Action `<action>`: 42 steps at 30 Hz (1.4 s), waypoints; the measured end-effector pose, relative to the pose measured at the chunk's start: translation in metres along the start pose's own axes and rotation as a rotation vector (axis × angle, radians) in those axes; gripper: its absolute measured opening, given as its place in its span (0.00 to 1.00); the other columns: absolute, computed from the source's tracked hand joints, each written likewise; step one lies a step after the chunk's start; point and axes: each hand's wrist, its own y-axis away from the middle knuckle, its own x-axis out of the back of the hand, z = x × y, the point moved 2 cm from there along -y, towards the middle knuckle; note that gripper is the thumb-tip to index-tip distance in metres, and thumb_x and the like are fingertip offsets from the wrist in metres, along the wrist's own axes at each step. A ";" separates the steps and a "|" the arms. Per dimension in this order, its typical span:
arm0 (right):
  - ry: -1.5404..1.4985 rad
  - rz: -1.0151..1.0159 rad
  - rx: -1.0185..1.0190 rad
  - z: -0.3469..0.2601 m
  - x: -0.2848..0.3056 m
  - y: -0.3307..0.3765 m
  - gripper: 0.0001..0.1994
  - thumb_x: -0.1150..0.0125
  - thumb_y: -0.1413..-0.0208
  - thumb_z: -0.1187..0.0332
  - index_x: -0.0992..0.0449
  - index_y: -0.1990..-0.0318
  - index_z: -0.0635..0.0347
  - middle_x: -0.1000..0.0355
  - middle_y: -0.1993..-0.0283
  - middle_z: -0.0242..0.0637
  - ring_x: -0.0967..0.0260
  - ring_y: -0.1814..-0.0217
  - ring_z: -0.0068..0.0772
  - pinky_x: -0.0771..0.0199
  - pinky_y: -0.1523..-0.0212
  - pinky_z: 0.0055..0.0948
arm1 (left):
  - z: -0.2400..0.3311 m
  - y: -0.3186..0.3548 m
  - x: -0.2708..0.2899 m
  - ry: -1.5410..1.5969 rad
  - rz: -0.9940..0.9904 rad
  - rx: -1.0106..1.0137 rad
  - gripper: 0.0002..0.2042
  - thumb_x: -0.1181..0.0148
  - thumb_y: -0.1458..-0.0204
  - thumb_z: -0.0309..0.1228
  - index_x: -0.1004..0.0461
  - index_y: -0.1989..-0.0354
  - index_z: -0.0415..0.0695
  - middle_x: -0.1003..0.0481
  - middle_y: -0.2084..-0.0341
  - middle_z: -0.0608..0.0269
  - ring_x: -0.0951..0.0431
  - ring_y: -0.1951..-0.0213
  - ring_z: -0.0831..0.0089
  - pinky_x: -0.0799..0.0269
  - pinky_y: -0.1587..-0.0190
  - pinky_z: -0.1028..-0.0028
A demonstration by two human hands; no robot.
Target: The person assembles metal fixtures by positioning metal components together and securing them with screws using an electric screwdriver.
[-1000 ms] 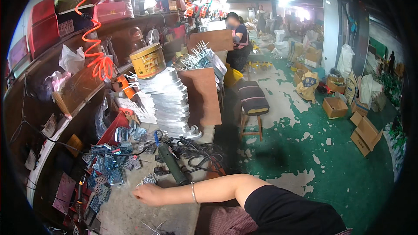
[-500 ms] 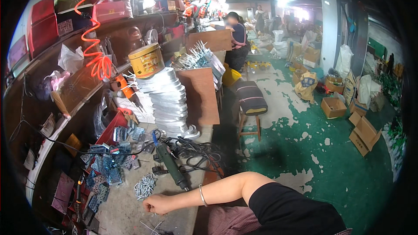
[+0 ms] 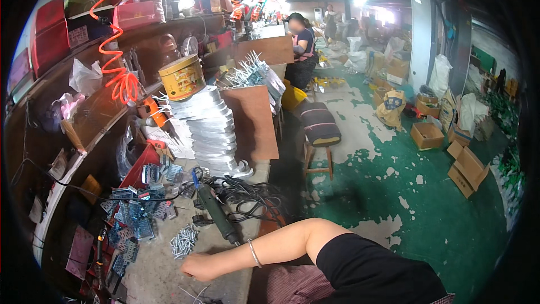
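Standing by the bench here: the right hand (image 3: 198, 267) has slid back along the worktop (image 3: 154, 262) toward the near edge, compared with a second ago when it was further out and left, closer to the blue parts (image 3: 132, 219). Now it rests knuckles-down on the bench, fingers curled into a loose fist; can't tell if there's anything inside it, too small and blurry. The screw pile (image 3: 184, 240) sits just beyond the hand, apart from it, and looks untouched. The dark power driver (image 3: 216, 217) lies tilted on the bench next to a tangle of black cable (image 3: 253, 200), also not being held. So my read is the reach has ended and the hand has pulled away from the pile rather than into it. Left hand isn't in view at all. Further up there's a stack of silver plates (image 3: 211, 129) with a yellow tin (image 3: 181, 77) on top, an orange coil hose (image 3: 115, 73) hanging, a stool (image 3: 319, 126), and another person (image 3: 302, 50) working down the far end.
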 end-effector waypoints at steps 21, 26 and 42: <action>-0.106 -0.069 0.053 -0.002 -0.007 0.001 0.07 0.46 0.69 0.79 0.31 0.77 0.61 0.32 0.73 0.46 0.33 0.67 0.51 0.35 0.69 0.44 | -0.006 -0.002 0.004 -0.053 0.019 -0.051 0.24 0.45 0.48 0.37 0.37 0.45 0.36 0.31 0.54 0.55 0.32 0.56 0.69 0.35 0.54 0.72; 0.179 -0.073 0.116 -0.003 0.000 0.004 0.09 0.41 0.70 0.77 0.30 0.75 0.62 0.31 0.69 0.46 0.31 0.67 0.51 0.31 0.69 0.41 | 0.000 0.001 0.000 -0.048 0.015 -0.036 0.23 0.45 0.47 0.36 0.38 0.45 0.37 0.31 0.54 0.55 0.32 0.56 0.69 0.34 0.54 0.72; 0.533 -0.124 0.338 -0.010 0.000 0.006 0.06 0.43 0.63 0.73 0.30 0.75 0.63 0.31 0.75 0.43 0.30 0.71 0.43 0.31 0.74 0.37 | -0.033 -0.015 0.015 -0.065 -0.019 -0.054 0.24 0.44 0.48 0.35 0.39 0.45 0.37 0.31 0.53 0.56 0.33 0.55 0.69 0.35 0.54 0.72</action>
